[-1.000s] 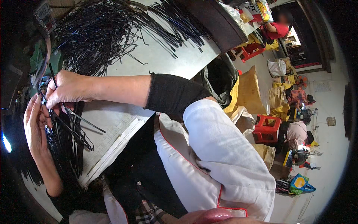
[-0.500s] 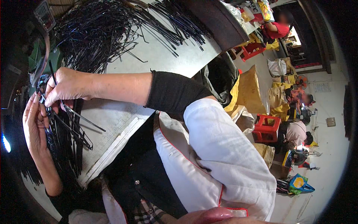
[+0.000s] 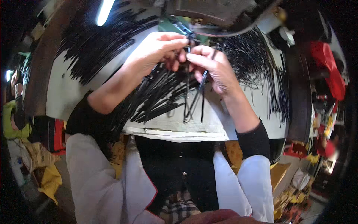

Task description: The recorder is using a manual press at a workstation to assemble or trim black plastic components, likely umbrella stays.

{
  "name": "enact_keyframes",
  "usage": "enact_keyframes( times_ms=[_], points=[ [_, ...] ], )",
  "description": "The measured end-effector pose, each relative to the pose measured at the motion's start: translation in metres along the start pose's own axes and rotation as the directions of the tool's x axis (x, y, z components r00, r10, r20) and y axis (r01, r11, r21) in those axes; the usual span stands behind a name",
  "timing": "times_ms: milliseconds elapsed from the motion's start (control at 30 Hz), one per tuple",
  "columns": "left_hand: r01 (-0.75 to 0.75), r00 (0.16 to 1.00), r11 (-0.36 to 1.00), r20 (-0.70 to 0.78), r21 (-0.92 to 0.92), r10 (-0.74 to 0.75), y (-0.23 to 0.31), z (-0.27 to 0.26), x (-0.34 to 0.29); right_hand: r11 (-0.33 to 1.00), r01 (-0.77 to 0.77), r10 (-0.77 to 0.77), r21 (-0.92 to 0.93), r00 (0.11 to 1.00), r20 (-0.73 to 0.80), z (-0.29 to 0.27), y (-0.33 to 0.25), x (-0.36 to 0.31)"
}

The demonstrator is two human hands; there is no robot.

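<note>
Both hands close together at the machine, thin black rods pinched in the right

From where I stand, the left hand [image 3: 164,48] and the right hand [image 3: 210,67] nearly meet at the far side of the white worktop [image 3: 223,121], just below a dark machine [image 3: 216,13] with a green part [image 3: 167,24] showing under it. The right grip is closed, its thumb and fingers pinching a few thin black rods [image 3: 203,80]. These slant and hang down from it toward the worktop's near edge, and at least 1 has a bent lower end. The left hand's fingers are curled, their tips beside the upper end of a rod near the machine; blur there means I cannot tell whether that grip is pressed on it.

Beneath the hands, a loose bundle of black rods [image 3: 158,102] fans across the worktop. A 2nd heap [image 3: 99,44] spreads out to the left, near a bright tube lamp [image 3: 105,12], and a tangled heap [image 3: 242,56] lies beyond the right hand. Farther right, another row of rods [image 3: 279,99] lies beside the worktop's dark edge. Past that edge I see a red cloth or bag [image 3: 330,69], too blurred to name more closely. Yellow sacking [image 3: 50,183] lies low on the left.
</note>
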State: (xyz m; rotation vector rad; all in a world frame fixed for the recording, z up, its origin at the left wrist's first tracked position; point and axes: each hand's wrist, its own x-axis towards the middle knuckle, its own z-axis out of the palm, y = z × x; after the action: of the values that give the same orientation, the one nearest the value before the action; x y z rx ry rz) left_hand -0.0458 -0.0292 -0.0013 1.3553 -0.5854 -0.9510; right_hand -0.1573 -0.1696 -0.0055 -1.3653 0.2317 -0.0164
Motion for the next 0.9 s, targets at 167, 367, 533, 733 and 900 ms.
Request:
enact_keyframes(
  times_ms=[167,367,533,733,900],
  points=[
    [0.003,0.999,0.994,0.043,-0.113,0.002,-0.005,-0.007,0.004,0.999,-0.019,0.019,0.026,1.000,-0.004,0.001,0.000,0.005],
    [-0.017,0.996,0.996,0.085,-0.093,0.025,-0.006,-0.011,0.009,1.000,0.005,-0.004,0.012,1.000,-0.016,0.000,-0.004,0.006],
    [-0.011,0.995,0.995,0.094,-0.102,0.021,-0.007,-0.013,0.011,1.000,0.010,-0.010,0.009,1.000,-0.025,0.003,-0.006,0.005],
    [-0.016,0.996,0.994,0.087,-0.111,0.026,-0.008,-0.016,0.008,1.000,0.014,-0.014,-0.003,0.999,-0.037,0.006,-0.004,0.007],
    [-0.014,0.999,0.996,0.049,0.086,0.010,0.002,-0.009,0.005,1.000,0.008,-0.008,-0.008,0.997,-0.071,0.004,-0.002,0.010]
  ],
)
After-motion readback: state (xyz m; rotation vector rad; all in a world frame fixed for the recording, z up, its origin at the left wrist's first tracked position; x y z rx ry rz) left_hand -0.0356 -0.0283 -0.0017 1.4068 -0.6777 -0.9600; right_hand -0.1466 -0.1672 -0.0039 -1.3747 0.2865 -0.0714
